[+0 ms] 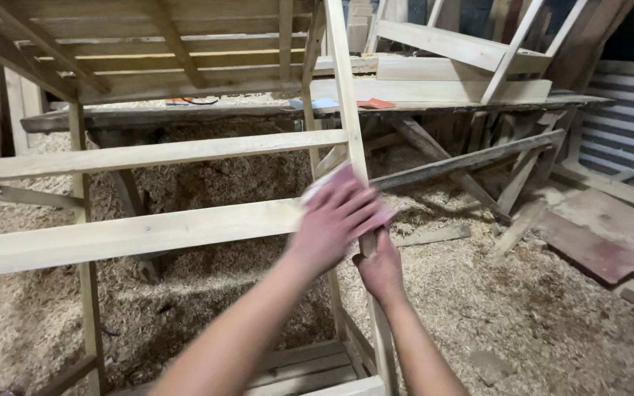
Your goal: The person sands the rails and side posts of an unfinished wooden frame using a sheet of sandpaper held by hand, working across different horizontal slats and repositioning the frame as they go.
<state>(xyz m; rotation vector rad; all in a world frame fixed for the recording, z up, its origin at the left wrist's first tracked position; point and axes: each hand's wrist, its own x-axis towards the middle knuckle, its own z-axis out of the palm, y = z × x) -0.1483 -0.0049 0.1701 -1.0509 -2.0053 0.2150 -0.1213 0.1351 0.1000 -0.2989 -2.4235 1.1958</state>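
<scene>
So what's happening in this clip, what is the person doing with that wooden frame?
A person stands at a pale, unfinished wooden frame in a workshop whose floor is covered in sawdust. The left hand presses flat against the frame's upright post, blurred by motion, with something pale under the fingers. The right hand grips the same post just below. A cluttered wooden workbench stands behind.
</scene>
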